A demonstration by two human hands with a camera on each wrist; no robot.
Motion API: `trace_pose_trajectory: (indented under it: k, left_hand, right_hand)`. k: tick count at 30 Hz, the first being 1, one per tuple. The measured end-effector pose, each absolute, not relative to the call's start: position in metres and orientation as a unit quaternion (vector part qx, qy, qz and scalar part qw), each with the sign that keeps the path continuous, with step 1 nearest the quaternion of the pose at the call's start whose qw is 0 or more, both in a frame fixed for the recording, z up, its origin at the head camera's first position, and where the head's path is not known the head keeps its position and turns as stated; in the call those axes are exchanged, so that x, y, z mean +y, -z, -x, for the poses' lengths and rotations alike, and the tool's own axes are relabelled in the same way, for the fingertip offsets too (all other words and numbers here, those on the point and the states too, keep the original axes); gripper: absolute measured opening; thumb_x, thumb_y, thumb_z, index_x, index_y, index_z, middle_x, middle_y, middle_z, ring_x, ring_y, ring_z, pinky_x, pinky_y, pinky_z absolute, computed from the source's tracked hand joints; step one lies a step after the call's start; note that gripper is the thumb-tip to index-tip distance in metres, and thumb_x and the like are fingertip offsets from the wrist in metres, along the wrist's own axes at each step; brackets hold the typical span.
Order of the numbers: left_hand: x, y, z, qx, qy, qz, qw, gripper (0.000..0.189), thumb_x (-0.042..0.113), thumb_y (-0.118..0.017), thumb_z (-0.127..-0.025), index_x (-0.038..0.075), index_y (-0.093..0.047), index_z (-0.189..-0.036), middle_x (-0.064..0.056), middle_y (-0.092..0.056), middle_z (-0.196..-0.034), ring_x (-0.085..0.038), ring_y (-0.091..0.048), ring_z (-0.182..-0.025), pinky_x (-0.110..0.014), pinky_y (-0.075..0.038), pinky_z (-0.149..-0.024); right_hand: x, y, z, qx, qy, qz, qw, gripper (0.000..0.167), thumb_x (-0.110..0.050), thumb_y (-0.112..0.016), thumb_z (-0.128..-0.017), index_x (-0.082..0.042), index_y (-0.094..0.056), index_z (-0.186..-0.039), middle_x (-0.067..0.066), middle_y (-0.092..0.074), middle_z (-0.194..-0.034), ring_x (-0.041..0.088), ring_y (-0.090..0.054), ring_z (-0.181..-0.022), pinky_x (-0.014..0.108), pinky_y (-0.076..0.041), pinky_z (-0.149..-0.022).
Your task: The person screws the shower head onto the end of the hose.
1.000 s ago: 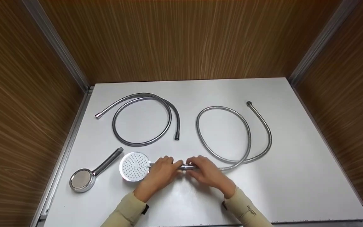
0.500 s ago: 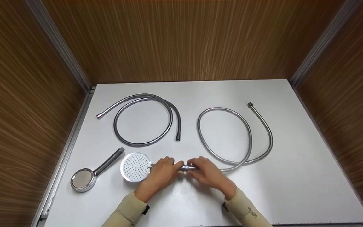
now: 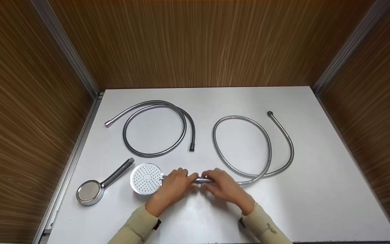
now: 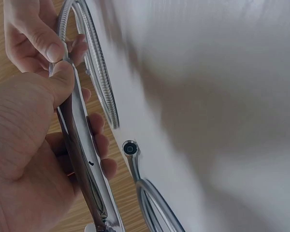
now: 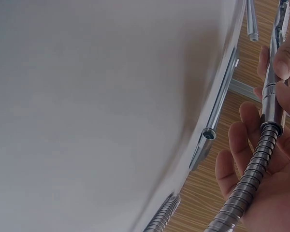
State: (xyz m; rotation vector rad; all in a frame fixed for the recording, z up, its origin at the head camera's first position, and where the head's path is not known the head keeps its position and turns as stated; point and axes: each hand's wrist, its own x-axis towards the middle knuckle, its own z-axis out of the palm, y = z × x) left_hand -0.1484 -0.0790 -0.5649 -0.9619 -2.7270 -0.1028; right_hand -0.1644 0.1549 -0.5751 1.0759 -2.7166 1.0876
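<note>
Chrome and white plastic meet in the shower head (image 3: 146,179), which lies near the front of the table (image 3: 323,203) with its perforated round face turned up. The left hand (image 3: 175,184) is wrapped around its handle (image 4: 82,150), thumb along the top and fingertips showing on the far side. Just beside it, the right hand (image 3: 223,184) has its thumb and bent fingers closed about the metal fitting (image 5: 270,110) of a ribbed silver hose (image 3: 270,152). Fitting and handle are in line and meet end to end between the two thumbs; how far one is screwed onto the other cannot be told. From the right hand the hose runs off to the right, makes one loop that crosses itself, and ends in a nut (image 3: 270,114) farther back on the table.

A smoother, darker grey hose (image 3: 151,155) lies coiled at the back left, both its ends free. In front of it, left of the white-faced head, a second shower head (image 3: 89,192) rests with its beige-grey disc upward and its handle slanting away to the right. Pale khaki sleeves (image 3: 262,220) cover both forearms, and brown wood-grain panels (image 3: 195,44) stand behind the table and on either side.
</note>
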Motion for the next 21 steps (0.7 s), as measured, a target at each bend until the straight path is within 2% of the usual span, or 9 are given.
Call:
trace_pose_trajectory:
  k: [9, 21]
  left_hand:
    - [-0.0770, 0.5651, 0.1483, -0.935, 0.035, 0.331, 0.119, 0.023, 0.036, -0.072, -0.098, 0.020, -0.061, -0.110, -0.003, -0.060, -0.077, -0.020, -0.056, -0.067, -0.032, -0.048, -0.062]
    - [-0.0773, 0.5652, 0.1492, -0.934, 0.048, 0.336, 0.110, 0.024, 0.038, -0.071, -0.098, 0.019, -0.061, -0.110, -0.003, -0.060, -0.077, -0.019, -0.053, -0.067, -0.031, -0.046, -0.061]
  right_hand:
    - [0.1540, 0.5771, 0.1648, -0.870, -0.358, -0.339, 0.014, 0.029, -0.025, -0.078, -0.094, -0.007, -0.067, -0.115, 0.002, -0.073, -0.094, 0.017, -0.064, -0.084, 0.036, -0.053, -0.079]
    - [0.1532, 0.5749, 0.1638, -0.878, -0.347, -0.329, -0.004, 0.021, -0.026, -0.077, -0.096, -0.013, -0.070, -0.112, -0.003, -0.072, -0.095, 0.010, -0.056, -0.082, 0.032, -0.050, -0.077]
